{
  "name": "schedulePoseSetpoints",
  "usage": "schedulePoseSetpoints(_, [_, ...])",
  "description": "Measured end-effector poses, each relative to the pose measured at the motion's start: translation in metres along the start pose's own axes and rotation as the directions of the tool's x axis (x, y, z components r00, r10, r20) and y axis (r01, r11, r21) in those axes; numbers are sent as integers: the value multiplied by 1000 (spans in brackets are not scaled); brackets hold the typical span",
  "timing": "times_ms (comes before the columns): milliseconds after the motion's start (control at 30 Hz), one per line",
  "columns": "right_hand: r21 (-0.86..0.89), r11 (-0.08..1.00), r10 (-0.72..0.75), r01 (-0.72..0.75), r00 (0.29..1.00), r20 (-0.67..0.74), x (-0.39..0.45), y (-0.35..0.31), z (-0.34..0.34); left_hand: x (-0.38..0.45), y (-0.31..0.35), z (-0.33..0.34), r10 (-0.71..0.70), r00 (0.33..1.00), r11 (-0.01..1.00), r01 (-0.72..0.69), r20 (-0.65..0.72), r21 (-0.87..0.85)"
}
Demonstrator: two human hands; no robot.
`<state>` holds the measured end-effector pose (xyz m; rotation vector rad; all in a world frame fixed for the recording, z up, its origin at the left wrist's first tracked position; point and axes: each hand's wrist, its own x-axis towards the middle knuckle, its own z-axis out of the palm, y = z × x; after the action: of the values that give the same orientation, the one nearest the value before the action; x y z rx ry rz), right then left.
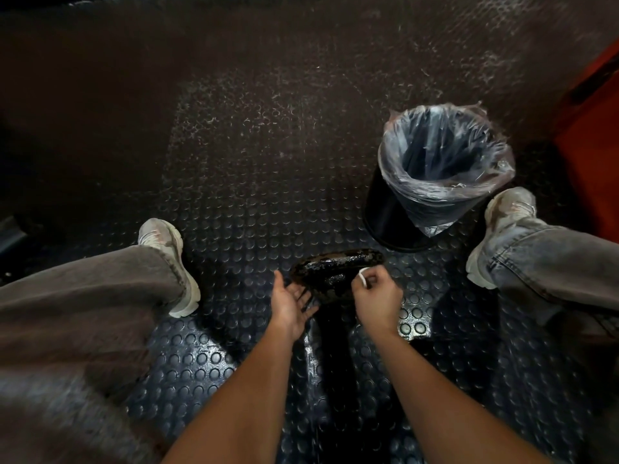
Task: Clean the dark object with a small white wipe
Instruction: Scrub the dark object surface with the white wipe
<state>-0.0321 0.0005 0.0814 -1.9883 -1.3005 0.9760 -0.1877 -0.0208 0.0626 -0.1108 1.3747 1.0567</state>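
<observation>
A dark, glossy, oval object lies low in front of me between my feet, its surface wet and shiny. My left hand is under its near left edge, palm up, fingers spread and touching it. My right hand has its fingers curled and pinches a small white wipe against the object's right side. The object's near part is hidden by my hands and deep shadow.
A black bin lined with a clear plastic bag stands at the right, just beyond the object. My legs in grey jeans and pale shoes flank the spot on a studded rubber floor. An orange surface sits at the far right.
</observation>
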Motion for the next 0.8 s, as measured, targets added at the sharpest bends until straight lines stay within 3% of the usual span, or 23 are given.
schedulePoseSetpoints(167, [205, 932, 305, -299, 952, 0, 17, 6, -1, -1, 1, 0, 4, 1000, 1000, -4, 0, 9])
schedulePoseSetpoints(267, [340, 898, 329, -281, 940, -93, 16, -4, -7, -1, 0, 0, 5, 1000, 1000, -5, -1, 6])
schedulePoseSetpoints(367, [340, 938, 147, -74, 970, -195, 4, -19, -12, 0, 1, 0, 7, 1000, 1000, -7, 4, 7])
schedulePoseSetpoints(467, [229, 966, -91, 123, 985, -146, -10, -25, -7, 0, -2, 1, 15, 1000, 1000, -15, 2, -4])
schedulePoseSetpoints(567, [88, 981, -167, 173, 983, -79, -10, -17, 1, 3, -3, -1, 12, 1000, 1000, -12, 15, -4])
schedulePoseSetpoints(667, [11, 1000, -24, 24, 999, -34, -2, -1, 3, 5, -1, -5, 5, 1000, 1000, -5, 11, 6])
schedulePoseSetpoints(800, [210, 935, 303, -287, 952, -45, 16, 12, -2, 0, 2, -2, -2, 1000, 1000, 2, 0, -9])
